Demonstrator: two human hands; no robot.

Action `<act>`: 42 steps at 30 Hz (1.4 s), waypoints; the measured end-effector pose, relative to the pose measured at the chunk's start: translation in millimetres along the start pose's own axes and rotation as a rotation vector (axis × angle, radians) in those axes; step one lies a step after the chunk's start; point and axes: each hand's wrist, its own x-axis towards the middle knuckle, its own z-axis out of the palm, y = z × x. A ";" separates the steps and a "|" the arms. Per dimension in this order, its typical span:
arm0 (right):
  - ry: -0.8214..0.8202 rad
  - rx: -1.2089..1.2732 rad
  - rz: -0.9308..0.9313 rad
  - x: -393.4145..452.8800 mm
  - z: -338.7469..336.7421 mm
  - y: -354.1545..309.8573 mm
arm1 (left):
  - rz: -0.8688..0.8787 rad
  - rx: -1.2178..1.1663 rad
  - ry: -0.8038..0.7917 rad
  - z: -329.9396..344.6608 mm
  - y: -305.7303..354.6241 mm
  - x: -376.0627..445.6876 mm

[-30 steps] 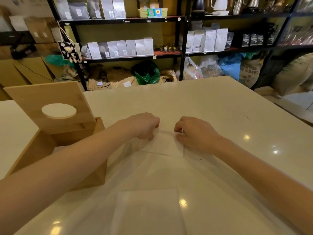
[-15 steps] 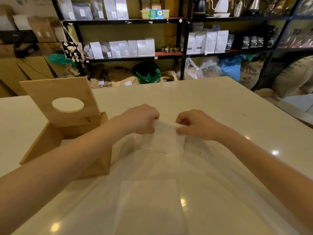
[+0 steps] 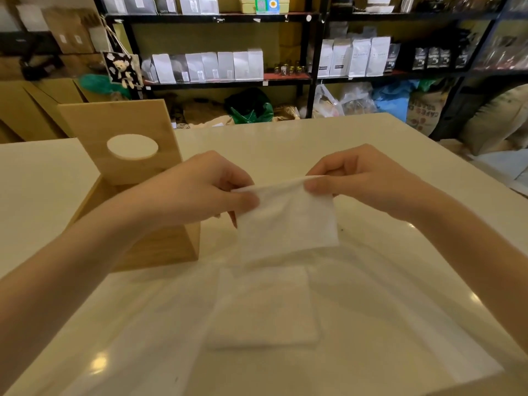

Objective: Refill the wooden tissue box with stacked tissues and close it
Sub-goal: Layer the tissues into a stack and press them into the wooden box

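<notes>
- We have lifted the tissue [image 3: 287,221] off the counter [image 3: 371,144]; a second ago it lay flat.
- Left hand [image 3: 205,187] and right hand [image 3: 363,178] each pinch a top corner.
- Next, probably, into the open tissue box [image 3: 160,247].

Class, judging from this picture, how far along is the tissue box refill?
Done: the wooden box stands open, lid raised. In hand: both hands, left and right, hold up one tissue. Left: the stack remains on the table; loading and closing remain.

Soft overhead light is glinting in small glare spots on the glossy cream tabletop [image 3: 428,195]; edges are bowing, foreground blurring, far black metal shelves [image 3: 228,81] dimming.
</notes>
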 end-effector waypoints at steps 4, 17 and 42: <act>-0.084 0.114 0.066 -12.1 14.5 -1.9 | -0.068 -0.149 -0.108 7.0 -10.7 -20.2; -0.192 0.129 0.323 -41.1 63.7 27.5 | -0.186 -0.195 -0.203 44.3 -54.1 -43.1; -0.110 -0.482 0.139 -35.2 52.5 29.9 | -0.083 0.246 -0.018 54.8 -53.2 -38.2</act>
